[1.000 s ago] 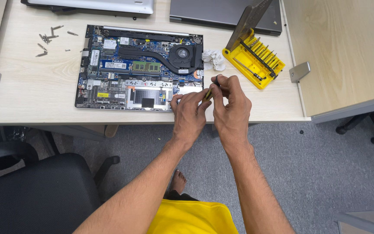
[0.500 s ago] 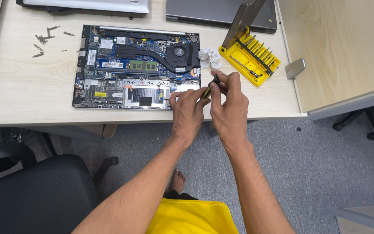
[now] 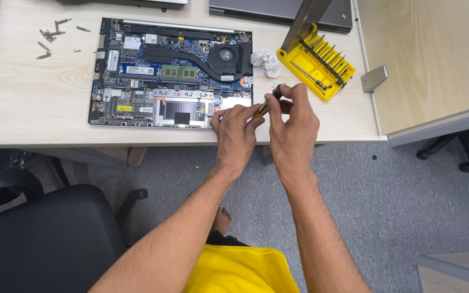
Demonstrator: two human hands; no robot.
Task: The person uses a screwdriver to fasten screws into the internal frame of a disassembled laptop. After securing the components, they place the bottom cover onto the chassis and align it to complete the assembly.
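Observation:
An opened laptop (image 3: 153, 76) lies on the light wooden desk (image 3: 33, 103), its circuit boards, fan and memory stick exposed. A small black and yellow screwdriver (image 3: 267, 102) is held between both hands at the laptop's front right corner. My right hand (image 3: 294, 127) grips its handle from the right. My left hand (image 3: 235, 130) pinches the lower part of the screwdriver with thumb and forefinger, just over the laptop's edge.
A yellow bit-set case (image 3: 317, 64) with its lid up stands right of the laptop, a crumpled white tissue (image 3: 265, 61) beside it. Several loose screws (image 3: 50, 37) lie at the far left. A closed grey laptop (image 3: 278, 11) is behind. A black chair (image 3: 39, 239) stands below left.
Both hands stay together on the screwdriver at the laptop's front right corner; the fingers have shifted slightly. The view has drifted a little.

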